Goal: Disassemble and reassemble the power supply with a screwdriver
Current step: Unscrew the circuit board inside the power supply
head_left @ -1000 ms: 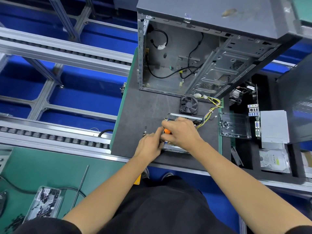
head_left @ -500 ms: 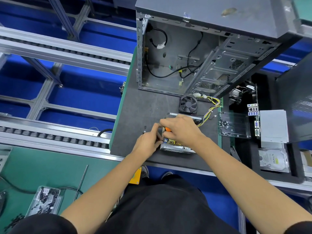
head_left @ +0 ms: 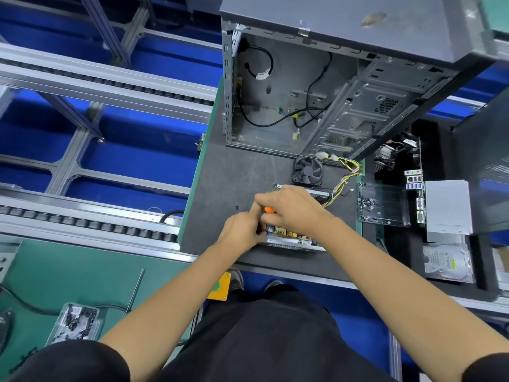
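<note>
Little has moved since earlier: the screwdriver [head_left: 268, 210] is kept in the right hand [head_left: 293, 209] grip while the power supply [head_left: 292, 238] is steadied by the left hand [head_left: 242, 230] grip at its left edge.

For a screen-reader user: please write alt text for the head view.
Seen from above, a person's right hand grips an orange-handled screwdriver over an opened power supply on a grey mat, while the left hand holds the unit's near left corner. Behind stand a loose fan and an empty computer case.
</note>
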